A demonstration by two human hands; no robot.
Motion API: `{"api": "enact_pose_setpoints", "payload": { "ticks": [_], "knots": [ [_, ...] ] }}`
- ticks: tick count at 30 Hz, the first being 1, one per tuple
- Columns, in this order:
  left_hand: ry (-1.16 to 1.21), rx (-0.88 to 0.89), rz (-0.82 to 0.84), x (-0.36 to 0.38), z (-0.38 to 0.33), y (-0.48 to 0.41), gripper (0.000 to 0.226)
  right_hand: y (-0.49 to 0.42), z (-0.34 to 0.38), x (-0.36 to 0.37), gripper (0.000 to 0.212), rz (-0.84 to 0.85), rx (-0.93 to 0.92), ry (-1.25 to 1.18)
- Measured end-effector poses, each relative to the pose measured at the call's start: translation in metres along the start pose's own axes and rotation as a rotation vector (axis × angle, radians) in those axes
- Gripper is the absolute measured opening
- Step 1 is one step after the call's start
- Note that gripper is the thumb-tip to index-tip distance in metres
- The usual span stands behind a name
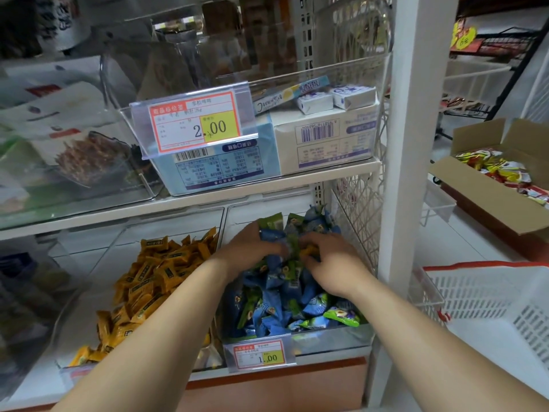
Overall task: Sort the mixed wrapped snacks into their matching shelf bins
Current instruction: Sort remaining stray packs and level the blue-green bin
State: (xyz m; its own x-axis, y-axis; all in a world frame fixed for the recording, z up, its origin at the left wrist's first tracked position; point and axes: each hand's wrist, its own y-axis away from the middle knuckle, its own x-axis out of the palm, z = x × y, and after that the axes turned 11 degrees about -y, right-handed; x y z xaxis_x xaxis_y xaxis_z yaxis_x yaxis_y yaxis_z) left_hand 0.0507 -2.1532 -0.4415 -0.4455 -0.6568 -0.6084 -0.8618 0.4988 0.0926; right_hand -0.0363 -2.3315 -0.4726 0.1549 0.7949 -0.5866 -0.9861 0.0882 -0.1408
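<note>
On the lower shelf, a clear bin point(335, 337) at the right holds a heap of blue and green wrapped snacks point(285, 304). Beside it on the left, another clear bin point(89, 263) holds several orange wrapped snacks point(148, 281). Both my hands are inside the right bin, at the back of the heap. My left hand point(252, 245) has its fingers curled into blue wrappers. My right hand point(332, 263) pinches a small orange wrapped snack point(309, 251) among the blue ones.
The upper shelf carries a clear bin with blue and white boxes point(323, 138) behind a price tag point(193, 123). A white post point(413, 144) bounds the shelf on the right. Beyond it lie a white basket point(490, 307) and an open cardboard box point(502, 185) of red-yellow packets.
</note>
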Motion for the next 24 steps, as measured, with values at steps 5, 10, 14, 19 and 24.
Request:
{"api": "enact_pose_setpoints", "payload": {
  "ticks": [5, 10, 14, 19, 24],
  "knots": [
    [-0.427, -0.233, -0.104, -0.004, 0.003, -0.001, 0.082, 0.001, 0.005, -0.001, 0.008, -0.130, -0.030, -0.070],
    [-0.294, 0.094, -0.169, 0.010, -0.015, 0.015, 0.025, 0.001, 0.016, 0.000, 0.010, -0.249, -0.072, -0.311],
    [-0.209, 0.215, -0.264, 0.019, -0.022, 0.030, 0.024, 0.001, 0.025, 0.000, 0.026, -0.277, -0.091, -0.583],
    [-0.222, 0.180, -0.366, 0.010, -0.022, 0.044, 0.017, 0.005, 0.030, 0.000, 0.042, -0.280, -0.096, -0.619],
    [-0.305, 0.117, -0.496, -0.015, -0.018, 0.069, 0.011, 0.013, 0.031, 0.004, 0.050, -0.218, -0.152, 0.026]
  ]
}}
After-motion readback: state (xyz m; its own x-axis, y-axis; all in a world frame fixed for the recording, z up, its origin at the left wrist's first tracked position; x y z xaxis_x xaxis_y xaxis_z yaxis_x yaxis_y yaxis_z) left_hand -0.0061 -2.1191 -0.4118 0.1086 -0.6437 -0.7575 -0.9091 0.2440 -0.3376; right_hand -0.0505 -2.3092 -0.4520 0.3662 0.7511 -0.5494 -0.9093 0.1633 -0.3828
